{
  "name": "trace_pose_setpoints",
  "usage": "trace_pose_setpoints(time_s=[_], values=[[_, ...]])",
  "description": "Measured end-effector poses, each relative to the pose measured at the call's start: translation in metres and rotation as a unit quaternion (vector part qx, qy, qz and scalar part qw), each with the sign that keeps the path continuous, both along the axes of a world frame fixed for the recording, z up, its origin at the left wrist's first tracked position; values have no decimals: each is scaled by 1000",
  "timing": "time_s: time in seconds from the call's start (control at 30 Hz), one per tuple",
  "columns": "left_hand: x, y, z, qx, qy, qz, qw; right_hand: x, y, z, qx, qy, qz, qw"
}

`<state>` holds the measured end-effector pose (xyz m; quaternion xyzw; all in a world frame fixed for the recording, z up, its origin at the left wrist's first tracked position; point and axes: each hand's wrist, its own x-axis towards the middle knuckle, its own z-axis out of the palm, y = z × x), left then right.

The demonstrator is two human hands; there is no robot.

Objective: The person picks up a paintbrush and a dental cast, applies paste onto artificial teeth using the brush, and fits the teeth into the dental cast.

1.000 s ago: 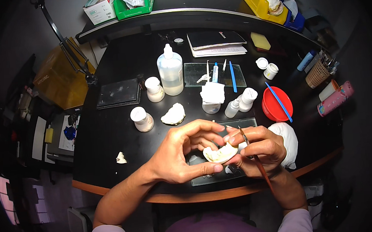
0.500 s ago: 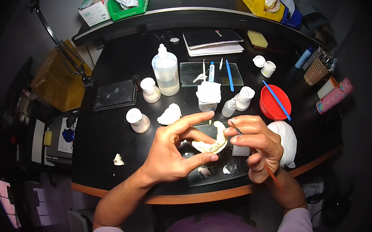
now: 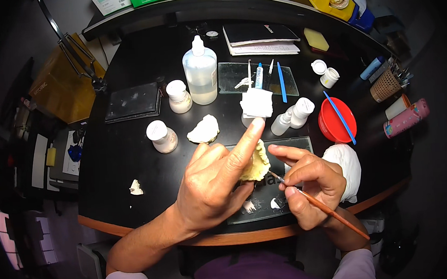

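Observation:
My left hand (image 3: 214,187) holds a cream plaster dental cast (image 3: 256,163) upright above the desk, the index finger stretched up along its back. My right hand (image 3: 309,180) grips a thin brown-handled brush (image 3: 324,207), its tip touching the lower right side of the cast. Both hands hover over a glass slab (image 3: 296,146) near the front edge of the black desk (image 3: 126,151), with white paste dabs (image 3: 274,203) on it.
A second plaster cast (image 3: 203,129) lies on the desk behind my hands, and a small plaster piece (image 3: 135,187) at the left. Around stand white jars (image 3: 162,136), a clear liquid bottle (image 3: 200,72), a red bowl (image 3: 336,121), a white cloth (image 3: 345,163) and another glass slab with tools (image 3: 258,77).
My left hand has turned the cast from lying flat to standing upright and raised its index finger. The right hand shifted the brush tip to the cast's lower side.

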<state>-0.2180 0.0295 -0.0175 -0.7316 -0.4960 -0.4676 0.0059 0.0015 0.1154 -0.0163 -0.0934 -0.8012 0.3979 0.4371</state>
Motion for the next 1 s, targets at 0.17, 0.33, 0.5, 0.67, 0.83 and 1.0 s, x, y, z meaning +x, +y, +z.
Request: trace_pose_setpoints(time_s=[0.17, 0.33, 0.5, 0.67, 0.83, 1.0], values=[[0, 0, -2, 33, 70, -1, 997, -7, -3, 0, 17, -9, -29, 999], [1, 1, -5, 49, 86, 13, 995, -11, -3, -1, 69, -15, -45, 997], [4, -1, -2, 47, 91, 14, 995, -11, -6, 2, 81, -33, -47, 995], [5, -1, -4, 47, 98, 17, 994, -13, -7, 1, 104, -42, -62, 992], [4, -1, -3, 53, 97, 14, 994, -14, -7, 0, 104, -38, -65, 992], [4, 0, -3, 57, 97, 12, 994, -14, -6, 1, 92, -25, -59, 994]])
